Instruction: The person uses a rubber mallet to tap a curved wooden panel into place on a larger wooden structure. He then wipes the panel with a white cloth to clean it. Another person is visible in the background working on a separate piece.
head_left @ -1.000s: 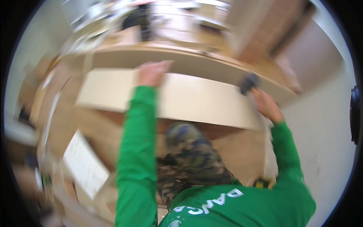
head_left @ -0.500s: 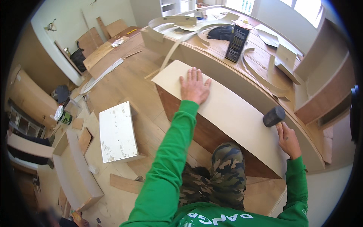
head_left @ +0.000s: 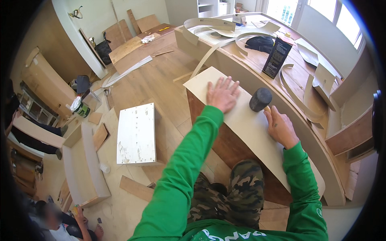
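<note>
Two hands work one pale sheet [head_left: 249,124], its long axis running 11 to 5 o'clock beside the curved worktop [head_left: 257,64]. Left hand [head_left: 222,94] lies spread flat; right hand [head_left: 280,128] grips a mallet [head_left: 260,99]. A black carton [head_left: 276,57] stands at 1 o'clock.

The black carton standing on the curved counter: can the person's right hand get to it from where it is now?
Probably yes. The right hand holds a black mallet over the pale sheet, and the black carton stands beyond it on the counter. Nothing stands between them, but the hand is occupied by the mallet.
</note>
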The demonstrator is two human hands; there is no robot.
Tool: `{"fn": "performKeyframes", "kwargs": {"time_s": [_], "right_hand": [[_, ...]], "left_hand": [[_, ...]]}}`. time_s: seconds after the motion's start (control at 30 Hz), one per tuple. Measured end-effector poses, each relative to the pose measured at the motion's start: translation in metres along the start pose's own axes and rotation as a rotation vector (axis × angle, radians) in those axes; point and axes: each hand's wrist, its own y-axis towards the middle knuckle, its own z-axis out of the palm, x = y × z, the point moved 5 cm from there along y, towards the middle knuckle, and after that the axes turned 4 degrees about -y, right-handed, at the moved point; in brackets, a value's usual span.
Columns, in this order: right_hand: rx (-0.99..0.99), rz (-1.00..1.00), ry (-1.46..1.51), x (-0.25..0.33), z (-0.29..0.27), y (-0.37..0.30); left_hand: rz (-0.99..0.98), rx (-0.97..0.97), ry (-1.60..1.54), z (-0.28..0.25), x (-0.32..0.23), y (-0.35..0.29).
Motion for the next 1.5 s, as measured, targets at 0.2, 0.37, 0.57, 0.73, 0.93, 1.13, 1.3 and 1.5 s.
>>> {"fn": "performKeyframes", "kwargs": {"time_s": [0.2, 0.37, 0.57, 0.73, 0.93, 1.13, 1.3, 1.5], "right_hand": [[-0.023, -0.005, 0.014, 0.006, -0.013, -0.018], [-0.007, -0.009, 0.128, 0.005, -0.014, -0.023], [-0.057, -0.103, 0.023, 0.015, -0.001, -0.034], [0.042, -0.175, 0.015, 0.034, 0.000, -0.045], [-0.070, -0.295, 0.044, 0.014, -0.022, -0.022], [0.296, 0.157, 0.002, -0.032, 0.025, -0.001], [0.143, 0.126, 0.006, -0.036, 0.033, -0.006], [0.038, 0.197, -0.009, -0.030, 0.025, -0.002]], "left_hand": [[-0.152, -0.031, 0.002, -0.013, 0.054, 0.044], [-0.421, 0.019, 0.075, -0.024, 0.066, 0.073], [-0.469, -0.024, -0.022, -0.027, 0.088, 0.115], [-0.454, -0.070, -0.019, -0.016, 0.113, 0.125], [-0.490, -0.173, -0.012, -0.021, 0.122, 0.118], [-0.500, -0.167, -0.146, -0.034, 0.118, 0.103], [-0.134, -0.199, -0.105, -0.033, 0.084, 0.093], [-0.233, -0.003, 0.102, -0.024, 0.063, 0.084]]}}
